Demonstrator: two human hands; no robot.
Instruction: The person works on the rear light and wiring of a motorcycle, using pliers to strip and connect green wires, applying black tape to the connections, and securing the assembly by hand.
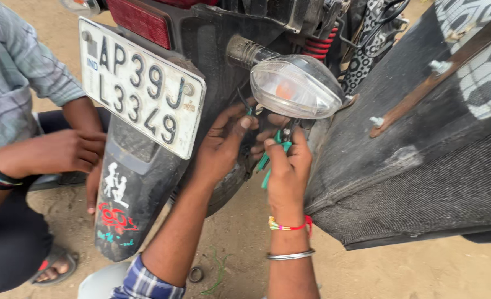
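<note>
Your right hand [287,166] grips green-handled pliers [268,160] under the clear turn signal [295,87]; your left hand [223,145] pinches beside it. Signal remains mounted, work unfinished.

Left arm: bare forearm rising from a blue checked cuff at the lower edge, angled up and to the right.
Left hand [221,145]: raised, back toward the camera, fingers curled forward, thumb stretched right with its nail showing.
Right arm: forearm upright from the bottom edge, a coloured thread band and a metal bangle at the wrist.
Right hand [287,166]: just beside the left, back to camera, fingers bent in a closed grip, thumb pointing up.
</note>
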